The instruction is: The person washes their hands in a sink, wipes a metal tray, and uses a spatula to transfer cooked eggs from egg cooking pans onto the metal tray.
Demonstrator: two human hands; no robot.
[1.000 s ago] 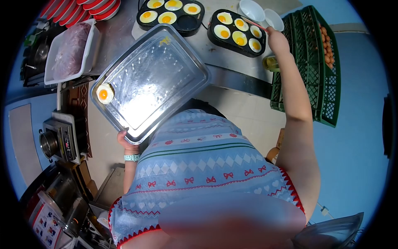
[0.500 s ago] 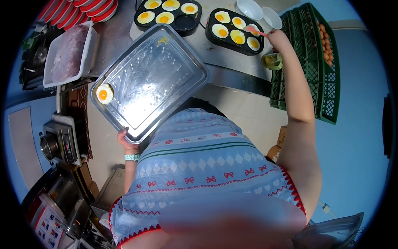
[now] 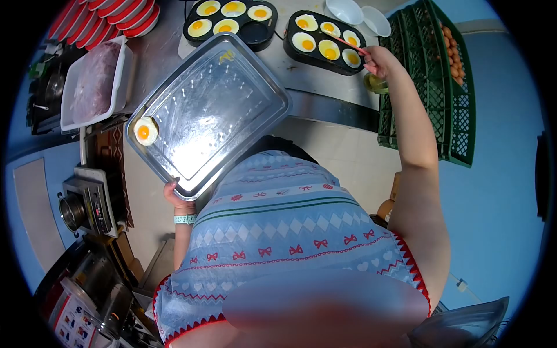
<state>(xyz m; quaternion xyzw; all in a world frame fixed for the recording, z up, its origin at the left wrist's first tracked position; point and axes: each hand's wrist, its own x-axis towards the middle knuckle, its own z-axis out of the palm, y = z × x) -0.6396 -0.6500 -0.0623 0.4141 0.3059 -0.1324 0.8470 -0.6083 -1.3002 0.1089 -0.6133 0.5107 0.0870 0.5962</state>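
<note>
My left hand (image 3: 177,196) is closed on the near left corner of a metal tray (image 3: 191,104), which is held tilted beside the counter. One fried egg (image 3: 145,131) lies near the tray's left edge. A yellow smear sits at the tray's far end. My right hand (image 3: 380,61) grips a thin pink spatula (image 3: 350,46). The spatula reaches over the right egg pan (image 3: 301,55), its tip by the upper middle egg (image 3: 330,28). Every well of this pan has a sunny-side egg. The left egg pan (image 3: 270,35) holds several eggs and one bare well.
Two white bowls (image 3: 376,22) stand behind the right pan. A jar with yellowish liquid (image 3: 374,84) is under my right hand. Green crates (image 3: 426,87) with brown eggs (image 3: 452,55) stand right. At left are a white tub (image 3: 125,69) and stacked red bowls (image 3: 139,23).
My right hand has come slightly down and left. The spatula tip has shifted from the upper right egg to the upper middle one. My left hand and the tray stay nearly still.
</note>
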